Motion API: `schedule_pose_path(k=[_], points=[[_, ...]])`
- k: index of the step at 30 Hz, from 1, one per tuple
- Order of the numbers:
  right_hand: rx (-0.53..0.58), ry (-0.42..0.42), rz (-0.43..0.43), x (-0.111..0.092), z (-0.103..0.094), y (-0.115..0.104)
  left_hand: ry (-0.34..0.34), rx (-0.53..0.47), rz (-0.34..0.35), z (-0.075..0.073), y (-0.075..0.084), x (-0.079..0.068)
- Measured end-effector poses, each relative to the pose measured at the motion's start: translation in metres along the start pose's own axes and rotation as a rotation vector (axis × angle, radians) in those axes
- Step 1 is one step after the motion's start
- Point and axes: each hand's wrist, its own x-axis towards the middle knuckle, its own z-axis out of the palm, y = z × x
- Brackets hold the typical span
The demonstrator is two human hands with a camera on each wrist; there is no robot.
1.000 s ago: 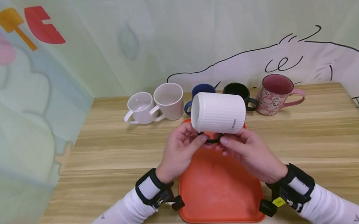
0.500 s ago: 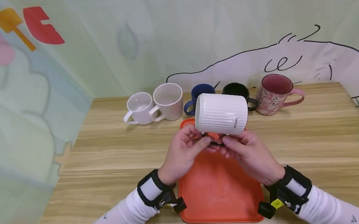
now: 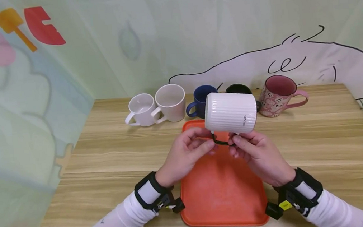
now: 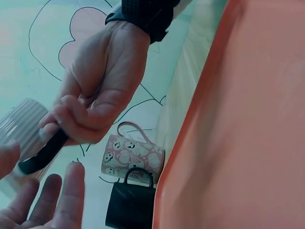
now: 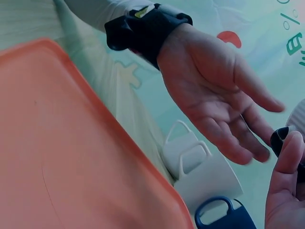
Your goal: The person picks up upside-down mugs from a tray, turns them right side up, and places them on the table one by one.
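Note:
A white ribbed mug (image 3: 231, 112) with a thin black handle (image 3: 221, 143) is held on its side above the tray, its mouth to the left and handle downward. My right hand (image 3: 263, 156) pinches that handle at its base-side end; the left wrist view shows the right hand's (image 4: 105, 90) fingers curled round it. At the mouth-side end is my left hand (image 3: 186, 154), thumb and fingers apart. In the right wrist view the left hand (image 5: 214, 90) has its palm showing and fingers fairly straight, fingertips beside the handle. Whether they touch it I cannot tell.
An orange tray (image 3: 224, 196) lies on the wooden table (image 3: 113, 152) beneath both hands. Behind it, in a row, stand a small white mug (image 3: 142, 111), a larger white mug (image 3: 171, 103), a blue mug (image 3: 200, 103), a partly hidden black mug (image 3: 238, 88) and a pink patterned mug (image 3: 275, 96).
The ribbed white mug has shifted a little to the right with my right hand. My left hand's fingers have loosened from the handle and spread apart.

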Motion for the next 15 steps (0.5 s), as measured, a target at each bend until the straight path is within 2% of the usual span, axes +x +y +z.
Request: schedule_pose_path(k=[7, 15], points=[[0.023, -0.031, -0.092, -0.003, -0.017, -0.009, 0.049, 0.064, 0.003, -0.012, 0.005, -0.003], [0.044, -0.048, -0.214, -0.007, -0.038, -0.027, 0.113, 0.212, 0.023, -0.028, 0.012, -0.011]])
